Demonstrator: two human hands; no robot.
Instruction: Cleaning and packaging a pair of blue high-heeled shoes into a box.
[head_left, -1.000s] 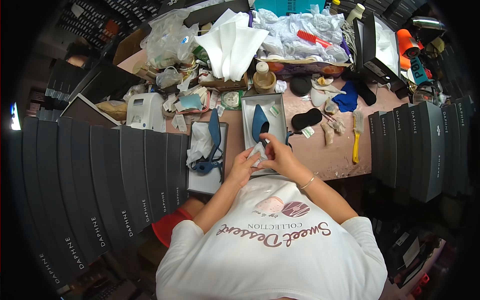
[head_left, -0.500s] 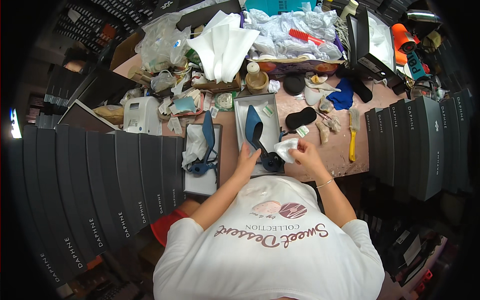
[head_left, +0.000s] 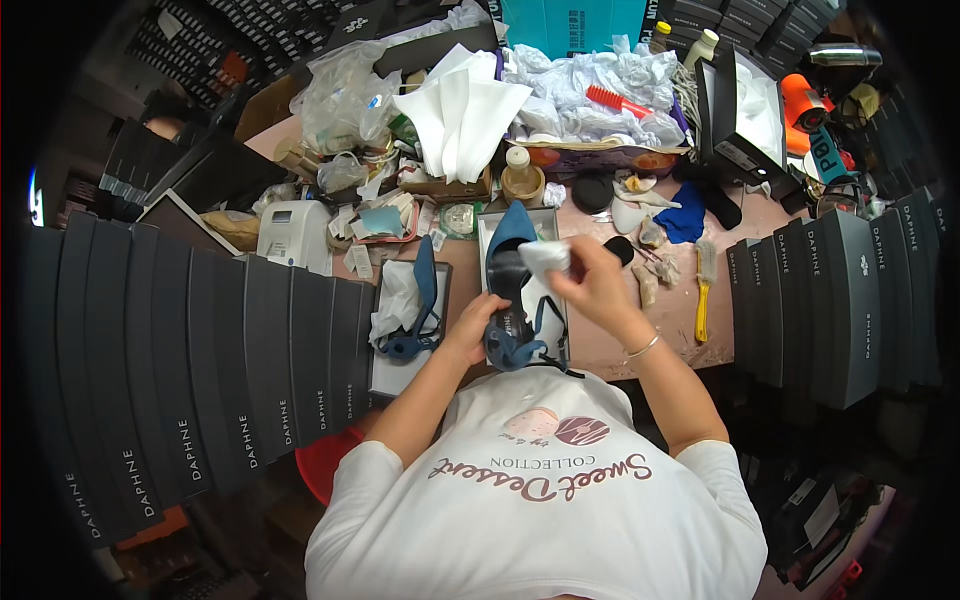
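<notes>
Blue is the colour of the high-heeled shoe that both hands work on. It lies in an open shoe box on the pinkish table, with its pointed toe away from the person and its heel and straps near the body. The left hand holds the shoe at the heel end, its fingers bent around the back part. The right hand is above the middle of the shoe, and its fingers are closed on a crumpled white cloth, which touches the dark inside of the shoe. On the right wrist there is a thin bracelet.

Just left of this box lies a second blue shoe in another open box, together with white wrapping paper. Behind the boxes the table is very full: a small bottle, a stack of white tissue sheets, clear plastic bags, a red comb and a blue rag. A brush with a yellow handle lies right of the right hand, near but apart from it. Rows of dark shoe boxes stand at the left side, and more dark boxes at the right side.
</notes>
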